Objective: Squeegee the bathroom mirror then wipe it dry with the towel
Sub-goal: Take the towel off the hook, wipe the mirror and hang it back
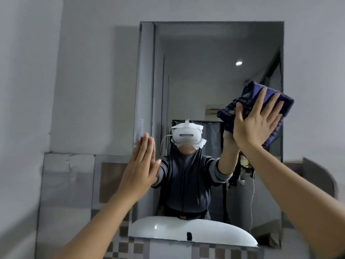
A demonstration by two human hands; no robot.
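The rectangular bathroom mirror (205,81) hangs on the grey wall straight ahead. A dark blue folded towel (280,101) is pressed flat against the mirror's right edge, about halfway up, under my right hand (257,124), whose fingers are spread over it. My left hand (140,169) rests flat and empty, fingers together, on the mirror's lower left edge. No squeegee is in view. The mirror reflects the person wearing a white headset and both outstretched arms.
A white sink (233,234) appears as a reflection at the bottom of the mirror. Grey and brown checkered tiles (119,247) cover the wall below. A plain grey wall (84,81) surrounds the mirror on the left and above.
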